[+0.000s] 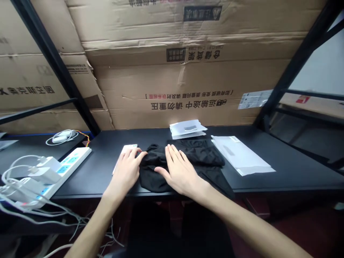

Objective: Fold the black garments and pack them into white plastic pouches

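Resting left hand (125, 171) and right hand (180, 172) on black cloth (200, 152)
Both hands spread open, holding nothing; left fingertips touch the cloth's edge, just beside a white phone (131, 147). Cloth sits at 12 o'clock, white envelope (239, 156) at 2, power strip (67, 167) at 9.

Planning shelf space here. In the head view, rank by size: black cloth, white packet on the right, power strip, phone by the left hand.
1. Black cloth
2. White packet and power strip: they look alike, and the power strip's nearness to the camera leaves them unranked
3. Phone, partly hidden
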